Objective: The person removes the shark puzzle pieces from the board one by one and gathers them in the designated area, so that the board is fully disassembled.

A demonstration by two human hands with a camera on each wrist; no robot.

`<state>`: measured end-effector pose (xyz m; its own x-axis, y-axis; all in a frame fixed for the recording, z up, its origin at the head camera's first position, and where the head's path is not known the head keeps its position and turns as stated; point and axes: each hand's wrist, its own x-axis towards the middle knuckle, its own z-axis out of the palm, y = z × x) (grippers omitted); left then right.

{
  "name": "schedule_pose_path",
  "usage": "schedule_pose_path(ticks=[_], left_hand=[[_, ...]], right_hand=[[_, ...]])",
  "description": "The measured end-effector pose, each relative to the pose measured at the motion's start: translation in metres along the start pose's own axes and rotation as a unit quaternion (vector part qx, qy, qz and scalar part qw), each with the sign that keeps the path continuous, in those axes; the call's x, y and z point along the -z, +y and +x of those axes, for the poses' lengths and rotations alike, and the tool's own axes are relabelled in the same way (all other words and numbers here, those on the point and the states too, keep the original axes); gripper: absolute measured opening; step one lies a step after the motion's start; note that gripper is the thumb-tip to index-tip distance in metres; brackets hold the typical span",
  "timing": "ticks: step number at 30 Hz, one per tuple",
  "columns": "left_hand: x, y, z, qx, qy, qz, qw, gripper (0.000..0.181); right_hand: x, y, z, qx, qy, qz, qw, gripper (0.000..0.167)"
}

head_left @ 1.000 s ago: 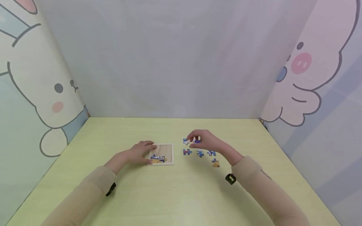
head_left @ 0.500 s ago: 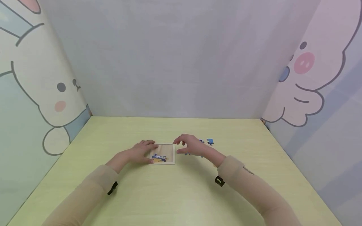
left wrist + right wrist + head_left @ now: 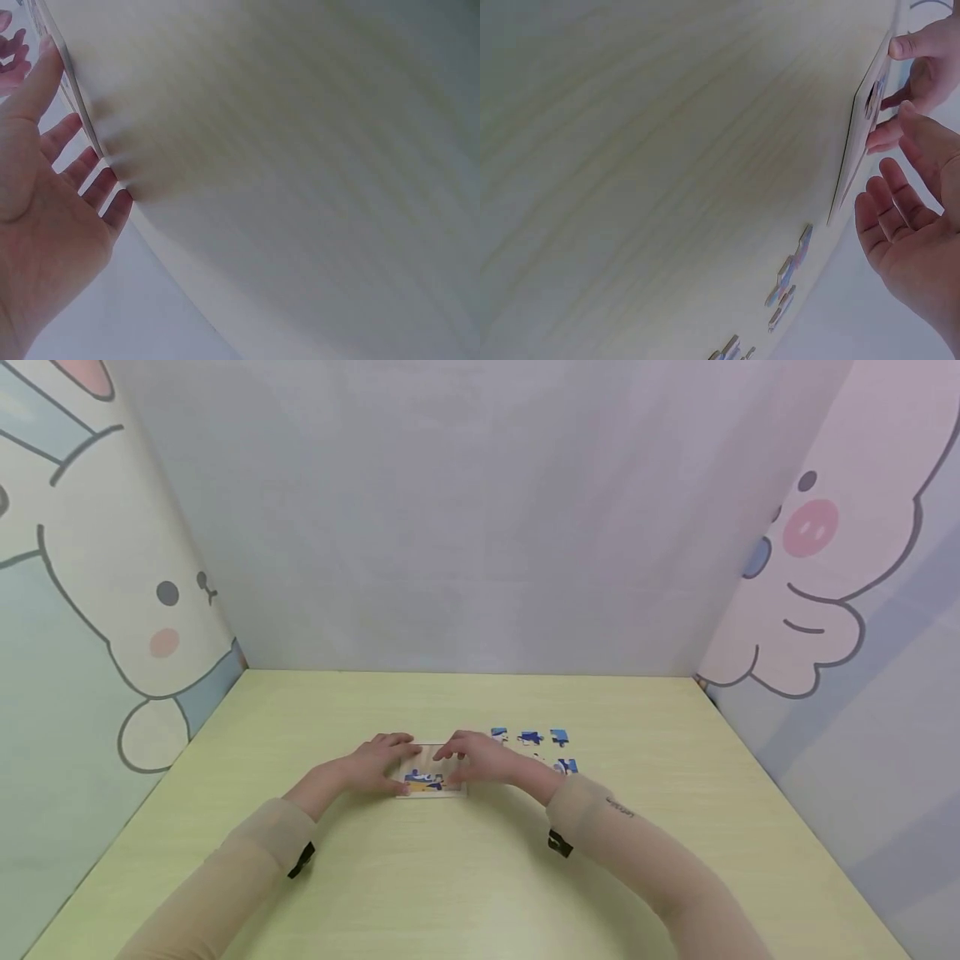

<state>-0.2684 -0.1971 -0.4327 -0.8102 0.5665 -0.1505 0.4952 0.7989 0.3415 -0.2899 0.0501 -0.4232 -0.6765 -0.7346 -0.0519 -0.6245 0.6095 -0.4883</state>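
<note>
A square wooden puzzle tray (image 3: pixel 420 796) lies on the table with a few joined jigsaw pieces (image 3: pixel 424 782), blue, white and yellow, at its near side. My left hand (image 3: pixel 371 766) holds the tray's left side, thumb at the near edge and fingers toward the far edge; the left wrist view shows this hand (image 3: pixel 52 202) along the rim. My right hand (image 3: pixel 480 760) is over the tray's right part, its fingers loosely bent and thumb apart. In the right wrist view, no piece shows in the right hand (image 3: pixel 919 202), though its index finger is hidden.
Several loose jigsaw pieces lie right of the tray, among them a dark blue one (image 3: pixel 530 737), a light blue one (image 3: pixel 558 737) and another near the right sleeve (image 3: pixel 567 766). The right forearm covers part of that area. A pale wall (image 3: pixel 472 527) stands behind the table.
My right hand has moved left from above the loose pieces to over the tray, uncovering pieces at the back. The left hand stays at the tray.
</note>
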Motion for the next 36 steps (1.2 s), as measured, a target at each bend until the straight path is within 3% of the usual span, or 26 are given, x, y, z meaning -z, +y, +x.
schedule_pose_path(ticks=[17, 36], left_hand=[[-0.002, -0.001, 0.001, 0.003, -0.001, 0.011, 0.9999, 0.074], [-0.001, -0.001, 0.002, 0.003, -0.002, 0.005, 1.0, 0.074]], right_hand=[[-0.014, 0.008, 0.014, 0.028, -0.031, -0.057, 0.9975, 0.033], [-0.011, 0.004, 0.015, 0.009, -0.049, 0.003, 0.9988, 0.028]])
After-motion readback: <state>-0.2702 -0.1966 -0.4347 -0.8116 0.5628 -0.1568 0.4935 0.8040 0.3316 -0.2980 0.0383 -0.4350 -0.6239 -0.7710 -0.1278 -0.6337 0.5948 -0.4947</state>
